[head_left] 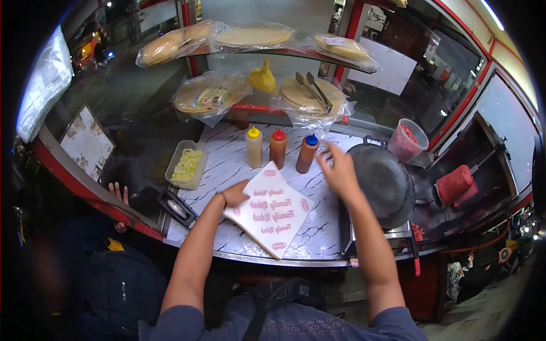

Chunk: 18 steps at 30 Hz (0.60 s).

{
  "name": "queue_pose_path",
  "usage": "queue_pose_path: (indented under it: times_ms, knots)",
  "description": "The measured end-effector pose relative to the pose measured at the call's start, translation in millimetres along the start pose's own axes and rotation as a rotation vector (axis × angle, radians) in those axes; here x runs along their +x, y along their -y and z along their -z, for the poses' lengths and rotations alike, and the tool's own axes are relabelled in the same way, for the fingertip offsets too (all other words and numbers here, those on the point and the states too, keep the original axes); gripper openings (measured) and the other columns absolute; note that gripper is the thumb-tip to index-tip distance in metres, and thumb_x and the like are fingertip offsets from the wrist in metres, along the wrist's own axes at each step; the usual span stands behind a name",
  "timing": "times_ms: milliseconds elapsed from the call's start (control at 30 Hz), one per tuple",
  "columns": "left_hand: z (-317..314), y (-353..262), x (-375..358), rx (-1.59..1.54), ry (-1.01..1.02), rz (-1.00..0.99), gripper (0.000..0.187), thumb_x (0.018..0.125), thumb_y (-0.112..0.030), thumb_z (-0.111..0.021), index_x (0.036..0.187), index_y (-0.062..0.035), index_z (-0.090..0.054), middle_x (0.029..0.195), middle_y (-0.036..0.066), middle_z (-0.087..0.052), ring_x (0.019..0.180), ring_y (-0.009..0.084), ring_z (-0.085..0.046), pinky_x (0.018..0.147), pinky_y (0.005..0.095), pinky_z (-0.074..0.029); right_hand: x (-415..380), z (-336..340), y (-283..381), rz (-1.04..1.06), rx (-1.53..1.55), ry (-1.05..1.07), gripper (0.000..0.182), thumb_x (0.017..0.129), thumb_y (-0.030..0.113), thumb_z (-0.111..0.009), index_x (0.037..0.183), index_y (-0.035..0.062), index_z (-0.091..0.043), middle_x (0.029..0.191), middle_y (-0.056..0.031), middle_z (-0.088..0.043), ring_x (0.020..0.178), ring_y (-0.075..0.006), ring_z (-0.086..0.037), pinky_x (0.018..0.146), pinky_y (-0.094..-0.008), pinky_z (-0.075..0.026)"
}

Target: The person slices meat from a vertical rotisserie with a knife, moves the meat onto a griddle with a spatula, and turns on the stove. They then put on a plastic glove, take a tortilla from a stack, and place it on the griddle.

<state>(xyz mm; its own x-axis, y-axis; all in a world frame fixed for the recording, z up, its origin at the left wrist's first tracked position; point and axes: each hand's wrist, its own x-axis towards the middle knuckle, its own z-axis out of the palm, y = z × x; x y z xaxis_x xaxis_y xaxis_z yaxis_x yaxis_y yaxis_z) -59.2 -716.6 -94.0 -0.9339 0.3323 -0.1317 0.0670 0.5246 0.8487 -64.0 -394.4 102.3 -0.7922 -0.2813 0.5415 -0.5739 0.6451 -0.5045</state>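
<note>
My left hand (235, 194) is at the upper left edge of a stack of white wrapping paper (277, 230) printed "Family Kebab" in red. Its fingers are bent against the paper's edge, partly out of sight. My right hand (338, 171) is raised just right of a squeeze bottle with a blue cap (307, 154), fingers apart and nothing in them; a small gap shows between hand and bottle. Left of that bottle stand a red-capped squeeze bottle (277, 150) and a yellow-capped one (254, 149), all upright.
A tub of shredded lettuce (186, 166) stands at left, above a black metal-topped holder (177, 209). At right are a round black griddle (381, 184), a red tub (407, 141) and meat on a spit (454, 186). Bagged flatbreads (211, 99) and tongs (314, 91) lie behind. Another person's hand (118, 196) touches the left glass.
</note>
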Motion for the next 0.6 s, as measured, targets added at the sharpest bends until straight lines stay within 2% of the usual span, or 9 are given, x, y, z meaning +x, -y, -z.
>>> queue_pose_path:
  times_ms: [67,100,167,200,267,400,500,533,600]
  knots:
    - [16.6,-42.8,11.2,0.149,0.126,0.259,0.054,0.082,-0.009,-0.066,0.132,-0.0013,-0.046,0.117,0.019,-0.063,0.106,0.0263,-0.062,0.089,0.0363,-0.050,50.1,9.7,3.0,0.020,-0.150,-0.082,0.037,0.085,0.022,-0.063,0.118,0.0043,-0.059,0.089,-0.0183,-0.066,0.082,-0.0360,-0.064,0.071,-0.0458,-0.050]
    - [21.8,-50.2,12.4,0.150,0.112,0.264,0.054,0.082,-0.009,-0.066,0.132,-0.0013,-0.046,0.117,0.019,-0.063,0.106,0.0263,-0.062,0.089,0.0363,-0.050,69.7,20.5,15.6,0.004,-0.256,-0.091,0.035,0.086,0.021,-0.062,0.117,0.0061,-0.058,0.089,-0.0184,-0.065,0.084,-0.0379,-0.064,0.073,-0.0473,-0.050]
    - [34.6,-67.4,18.4,0.566,-0.214,0.197,0.046,0.082,-0.015,-0.068,0.125,-0.0063,-0.055,0.102,0.018,-0.069,0.097,0.0307,-0.066,0.083,0.0391,-0.052,100.6,19.5,6.6,0.054,-0.408,-0.210,0.031,0.085,0.019,-0.062,0.114,0.0069,-0.060,0.093,-0.0192,-0.066,0.088,-0.0401,-0.064,0.076,-0.0487,-0.051]
    - [46.3,-76.7,20.3,0.416,-0.422,0.119,0.032,0.081,-0.017,-0.068,0.111,-0.0088,-0.063,0.087,0.015,-0.070,0.086,0.0333,-0.067,0.076,0.0407,-0.053,110.6,20.0,2.4,0.060,-0.404,-0.223,0.031,0.085,0.019,-0.062,0.114,0.0069,-0.060,0.093,-0.0192,-0.066,0.088,-0.0401,-0.064,0.076,-0.0487,-0.051]
    - [78.3,-121.7,13.6,0.368,-0.723,-0.006,0.021,0.081,-0.018,-0.065,0.101,-0.0093,-0.064,0.082,0.014,-0.069,0.084,0.0342,-0.067,0.071,0.0445,-0.053,124.2,19.8,-1.2,-0.052,-0.486,-0.037,0.029,0.084,0.017,-0.062,0.111,0.0058,-0.060,0.096,-0.0202,-0.065,0.090,-0.0414,-0.064,0.078,-0.0499,-0.051]
    - [160.2,-166.4,17.7,0.356,-1.122,-0.122,0.016,0.080,-0.016,-0.064,0.094,-0.0083,-0.066,0.081,0.015,-0.068,0.081,0.0337,-0.066,0.072,0.0443,-0.052,132.5,3.8,-28.3,0.012,-0.433,-0.062,0.023,0.084,0.015,-0.064,0.104,0.0041,-0.063,0.097,-0.0209,-0.065,0.090,-0.0410,-0.064,0.078,-0.0500,-0.051]
    - [221.2,-136.1,29.6,0.520,-1.116,-0.136,0.018,0.079,-0.015,-0.065,0.095,-0.0069,-0.067,0.087,0.014,-0.069,0.085,0.0328,-0.065,0.076,0.0434,-0.051,130.0,2.7,-31.0,-0.056,-0.428,-0.064,0.017,0.082,0.014,-0.065,0.095,0.0026,-0.064,0.094,-0.0211,-0.066,0.088,-0.0409,-0.064,0.077,-0.0492,-0.051]
    - [228.4,-132.6,29.5,0.558,-1.085,-0.154,0.019,0.079,-0.018,-0.065,0.094,-0.0056,-0.068,0.093,0.015,-0.068,0.088,0.0335,-0.064,0.078,0.0433,-0.051,128.8,2.8,-31.3,-0.047,-0.375,-0.079,0.013,0.083,0.013,-0.064,0.088,0.0009,-0.062,0.088,-0.0219,-0.066,0.085,-0.0413,-0.063,0.076,-0.0493,-0.050]
    - [230.1,-127.2,39.8,0.634,-1.072,-0.090,0.020,0.080,-0.020,-0.065,0.093,-0.0057,-0.069,0.093,0.015,-0.068,0.089,0.0342,-0.064,0.079,0.0437,-0.051,120.4,1.4,-33.4,-0.007,-0.323,-0.108,0.011,0.084,0.011,-0.063,0.087,0.0004,-0.062,0.086,-0.0224,-0.065,0.083,-0.0417,-0.063,0.075,-0.0493,-0.049]
